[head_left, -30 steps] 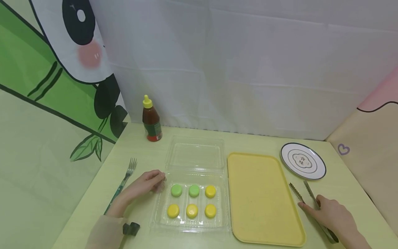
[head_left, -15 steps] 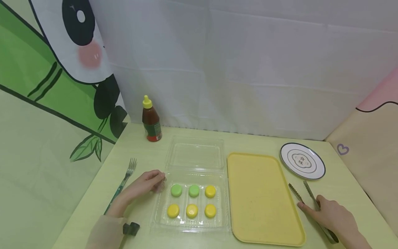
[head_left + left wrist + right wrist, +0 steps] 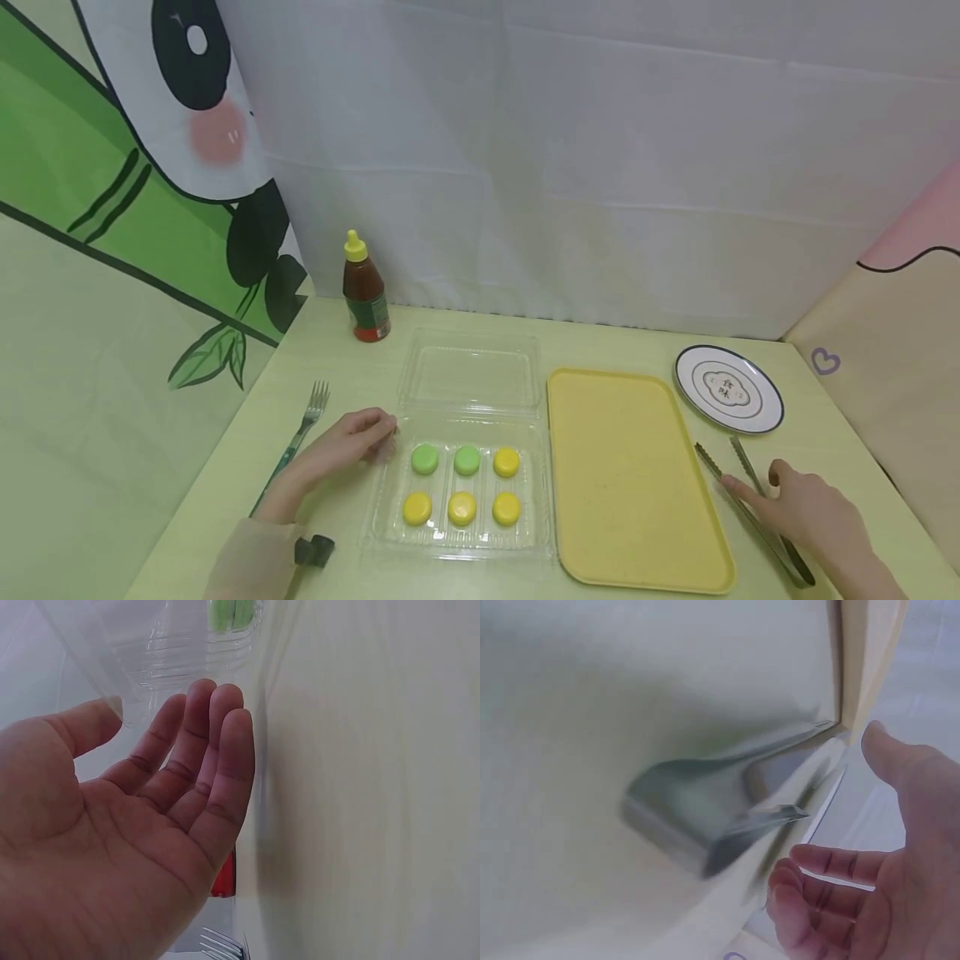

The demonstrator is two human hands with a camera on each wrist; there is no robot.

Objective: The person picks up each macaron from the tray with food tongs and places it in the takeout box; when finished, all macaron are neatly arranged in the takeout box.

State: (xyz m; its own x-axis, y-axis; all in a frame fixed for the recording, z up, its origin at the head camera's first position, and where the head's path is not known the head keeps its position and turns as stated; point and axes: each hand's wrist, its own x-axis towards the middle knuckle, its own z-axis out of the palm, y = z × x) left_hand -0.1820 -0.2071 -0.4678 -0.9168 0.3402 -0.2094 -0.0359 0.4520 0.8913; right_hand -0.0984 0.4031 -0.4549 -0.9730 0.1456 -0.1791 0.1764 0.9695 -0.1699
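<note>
My left hand [image 3: 348, 446] rests beside the left edge of an open clear plastic clamshell box [image 3: 525, 429]. In the left wrist view its fingers are loosely extended, with the thumb tip at the box's corner. Two green macarons [image 3: 424, 459] and several yellow macarons [image 3: 462, 508] sit in two rows in the box. On the right, my right hand [image 3: 806, 508] hovers over metal tongs [image 3: 667, 825], which lie spread on the table. Its thumb and fingers are apart, and in the right wrist view a gap shows between them and the tongs.
A yellow tray [image 3: 637, 483] lies between the box and the tongs. Behind the tongs is a white plate [image 3: 729, 408] with a dark rim. A fork [image 3: 315, 408] lies left of my left hand, and a sauce bottle [image 3: 366, 300] stands at the back left.
My right hand has let go of the tongs, its fingers spreading and lifting from them slightly to the right. The left hand and the box have stayed put.
</note>
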